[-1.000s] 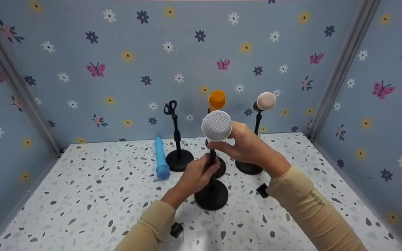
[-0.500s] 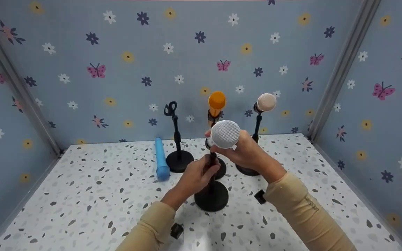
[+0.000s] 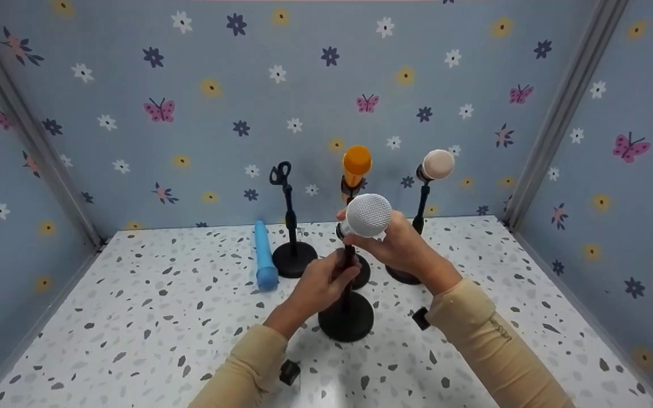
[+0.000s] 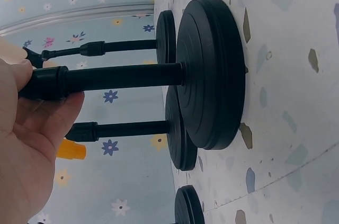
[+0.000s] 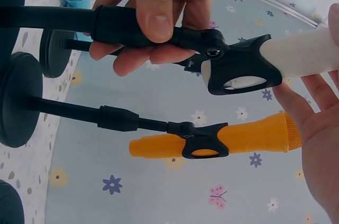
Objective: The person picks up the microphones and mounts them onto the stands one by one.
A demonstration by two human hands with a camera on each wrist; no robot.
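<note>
My left hand [image 3: 322, 283] grips the black stem of the nearest microphone stand [image 4: 124, 78], around its thick collar. The stand's round base [image 3: 346, 318] rests on the table. My right hand [image 3: 411, 246] holds a white microphone [image 3: 368, 215] close under its mesh head. In the right wrist view the white microphone's body [image 5: 299, 53] passes through the stand's clip [image 5: 241, 68], its tail end showing just beyond the clip. The microphone tilts toward me in the head view.
Behind stand an orange microphone [image 3: 357, 161] and a pale pink microphone [image 3: 439, 164], each clipped on a black stand. Farther left is a stand with a bare clip [image 3: 280, 173]. A blue microphone [image 3: 264, 258] lies beside it on the speckled table [image 3: 151, 294]. Flowered walls [image 3: 304, 85] enclose the table.
Over the last second, my right hand and the white microphone's head moved slightly right and down, tilting the microphone. The left hand keeps its grip on the stem.
</note>
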